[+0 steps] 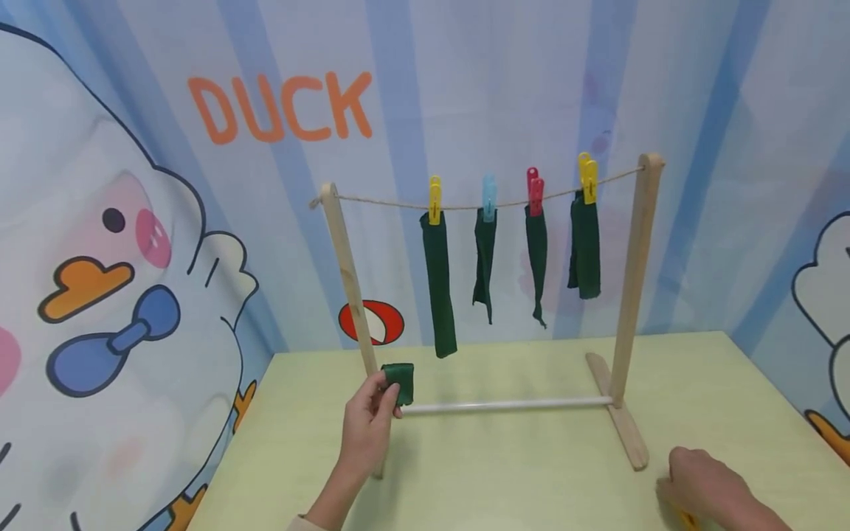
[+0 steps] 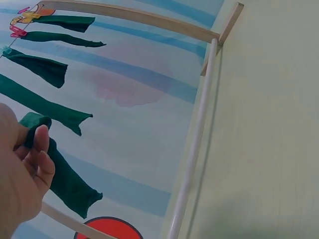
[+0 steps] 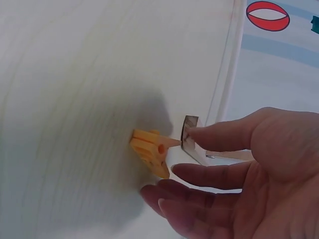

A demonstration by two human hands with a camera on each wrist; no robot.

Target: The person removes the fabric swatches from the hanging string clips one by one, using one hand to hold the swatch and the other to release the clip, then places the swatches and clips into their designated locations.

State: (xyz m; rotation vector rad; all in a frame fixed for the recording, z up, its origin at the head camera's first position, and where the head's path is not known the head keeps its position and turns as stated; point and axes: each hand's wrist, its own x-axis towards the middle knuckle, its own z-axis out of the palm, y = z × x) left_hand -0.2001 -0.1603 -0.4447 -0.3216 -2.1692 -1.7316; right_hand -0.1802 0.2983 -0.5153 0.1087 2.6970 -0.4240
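The left hand (image 1: 365, 428) pinched a dark green cloth strip (image 1: 406, 385) at the left end of the wooden clothesline rack (image 1: 637, 280). Near the rack's right foot, the right hand (image 1: 710, 483) held its fingers parted beside a yellow plastic clothespin (image 3: 148, 148); contact was unclear. Four clipped green strips (image 1: 438, 287) hung from the rack's twine (image 1: 392, 203).

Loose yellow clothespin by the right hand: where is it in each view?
Head: yellow clothespin at the bottom edge, right of centre, partly hidden by the right hand.
Left wrist: not in it.
Right wrist: near the centre, left of the hand.
Shared landmark: the red oval, in all three views, cut off at the left wrist picture's bottom edge.
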